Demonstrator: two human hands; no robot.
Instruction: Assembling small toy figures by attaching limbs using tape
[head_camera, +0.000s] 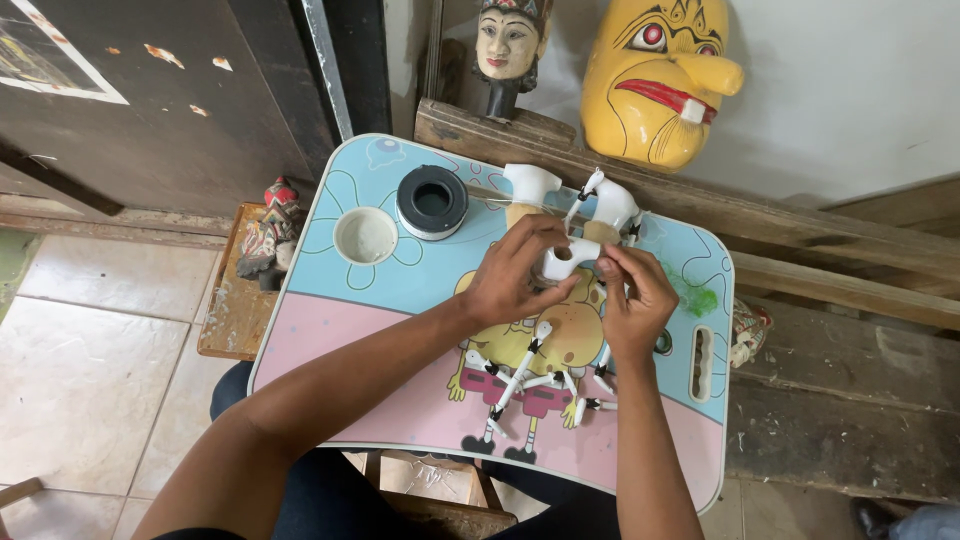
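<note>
Both hands meet over the tabletop (400, 300) centre. Left hand (515, 270) grip is closed around a small white piece (562, 262), long axis roughly left-right. Right hand (633, 300) pinches its right end, fingertips (610, 262) touching. I see loose white sticks (520, 375) just below.

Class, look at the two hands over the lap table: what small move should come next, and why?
Probably seat the piece fully: the left hand grips a small white piece while the right hand pinches at its end. More white sticks lie waiting on the lap table, so finishing this join looks sensible first, though the contact itself is hidden by fingers.
</note>
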